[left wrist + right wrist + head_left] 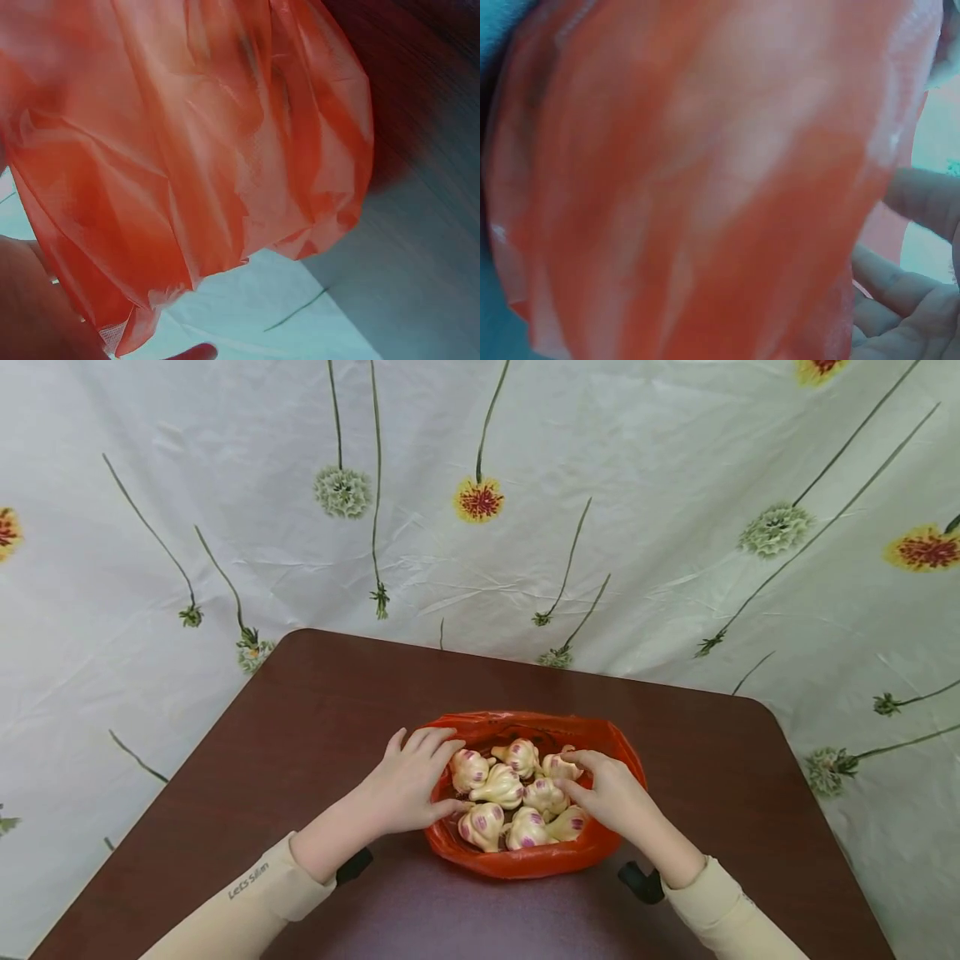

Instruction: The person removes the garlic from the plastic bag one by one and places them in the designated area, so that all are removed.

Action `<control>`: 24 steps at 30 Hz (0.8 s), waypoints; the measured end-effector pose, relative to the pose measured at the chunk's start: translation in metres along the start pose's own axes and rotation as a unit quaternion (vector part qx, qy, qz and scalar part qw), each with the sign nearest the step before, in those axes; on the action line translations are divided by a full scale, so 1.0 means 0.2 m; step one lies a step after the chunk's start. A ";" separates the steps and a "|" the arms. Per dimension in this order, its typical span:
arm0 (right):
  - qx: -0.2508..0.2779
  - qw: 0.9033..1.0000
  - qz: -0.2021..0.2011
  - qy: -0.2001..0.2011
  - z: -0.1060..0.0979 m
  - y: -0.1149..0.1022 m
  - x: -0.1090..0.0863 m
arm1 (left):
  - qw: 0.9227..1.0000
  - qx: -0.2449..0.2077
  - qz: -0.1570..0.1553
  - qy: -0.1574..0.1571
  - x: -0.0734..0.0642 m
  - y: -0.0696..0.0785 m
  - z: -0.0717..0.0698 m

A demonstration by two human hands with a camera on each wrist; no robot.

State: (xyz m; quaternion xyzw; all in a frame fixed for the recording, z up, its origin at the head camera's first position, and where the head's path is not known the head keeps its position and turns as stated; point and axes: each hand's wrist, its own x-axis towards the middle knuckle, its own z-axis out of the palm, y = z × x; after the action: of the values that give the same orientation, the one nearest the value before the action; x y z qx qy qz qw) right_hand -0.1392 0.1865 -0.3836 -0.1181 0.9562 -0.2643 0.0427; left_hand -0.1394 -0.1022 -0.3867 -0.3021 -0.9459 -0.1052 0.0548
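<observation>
A red plastic bag (525,863) with its mouth spread wide stands on the table, holding several garlic bulbs (498,787), pale with purple patches. My left hand (412,781) is at the bag's left rim, fingers spread over the edge and thumb reaching toward a front bulb. From the right, my right hand (611,793) reaches over the rim; its fingertips are at a garlic bulb (557,767) on that side, thumb apart from the fingers. Both wrist views are mostly filled by the bag's creased side (187,150), with parts of the fingers (900,281) beyond it.
The dark brown table (337,693) has rounded far corners. Behind it hangs a pale cloth (420,560) printed with flowers. A black strap (641,883) shows under the right wrist, and another (354,866) under the left.
</observation>
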 end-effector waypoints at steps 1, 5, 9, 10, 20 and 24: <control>0.003 1.000 0.012 -0.007 0.00 0.01 0.00 | 1.000 -0.008 -0.005 -0.006 0.00 -0.01 0.00; 0.015 0.998 0.040 -0.034 0.02 0.05 -0.01 | 0.999 -0.029 -0.015 -0.039 0.00 -0.02 0.01; 0.019 0.997 0.043 -0.059 0.03 0.09 -0.04 | 0.998 -0.034 -0.017 -0.053 0.00 -0.03 0.01; 0.019 0.997 0.043 -0.064 0.03 0.09 -0.04 | 0.998 -0.030 -0.016 -0.052 0.00 -0.03 0.02; -0.005 0.996 0.022 -0.090 0.09 0.12 -0.09 | 0.999 0.006 -0.013 -0.036 0.00 -0.05 0.04; -0.006 0.996 0.011 -0.087 0.12 0.13 -0.10 | 0.999 0.001 -0.015 -0.032 -0.01 -0.05 0.05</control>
State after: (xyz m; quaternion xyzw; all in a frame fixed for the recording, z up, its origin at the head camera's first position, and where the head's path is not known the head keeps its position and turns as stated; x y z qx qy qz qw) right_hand -0.1212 0.2026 -0.4169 -0.1305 0.9516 -0.2471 0.1283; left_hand -0.1447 -0.1095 -0.3991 -0.2906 -0.9518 -0.0950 0.0235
